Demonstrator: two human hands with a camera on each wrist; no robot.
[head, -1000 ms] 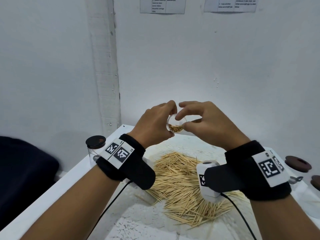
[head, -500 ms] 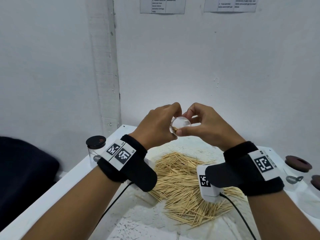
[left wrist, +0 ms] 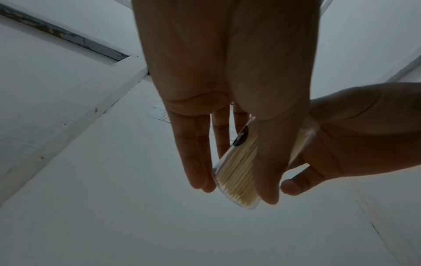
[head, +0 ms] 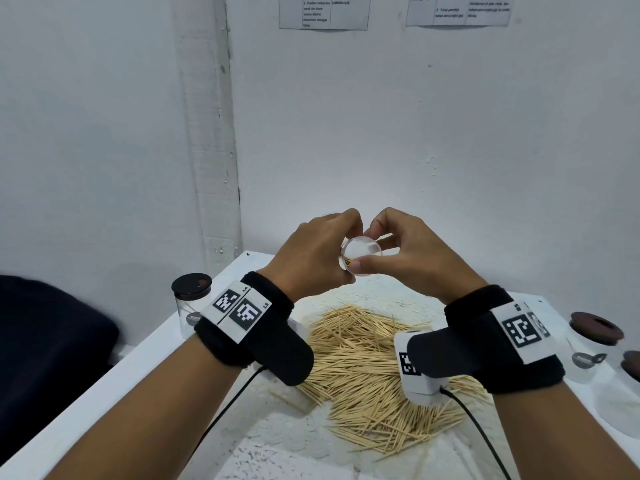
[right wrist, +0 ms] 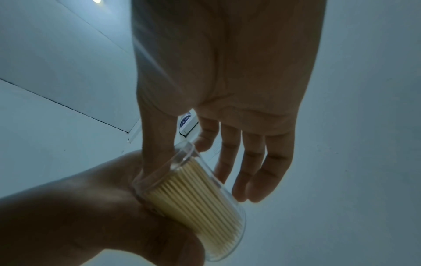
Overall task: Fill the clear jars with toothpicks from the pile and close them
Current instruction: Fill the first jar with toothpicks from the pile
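Change: the clear jar, held in the air above the table between both hands, now turns its round clear end squarely toward the head camera; a second ago that end showed mostly toothpick tips, and now only a few show at its lower left edge. The jar has been rotated or tilted between the hands.
Meaning for the task: judged from the wrist views, this jar is already densely packed with toothpicks, so the step in hand is probably settling the bundle before the lid goes on. Which end is the mouth cannot be told.
Left hand: fingers and thumb clamped along the jar's side, seen in the left wrist view around the jar.
Right hand: thumb and index finger pinch the jar's near rim; the other fingers hang loosely extended.
Room: white walls meeting at a corner, with two printed sheets pinned high up.
Table: white, its top rough and flaking.
Pile: loose toothpicks spread beneath the wrists, plenty left.
Other jars: one with a dark lid at the left edge, well apart from the pile; brown-lidded ones at the right edge.
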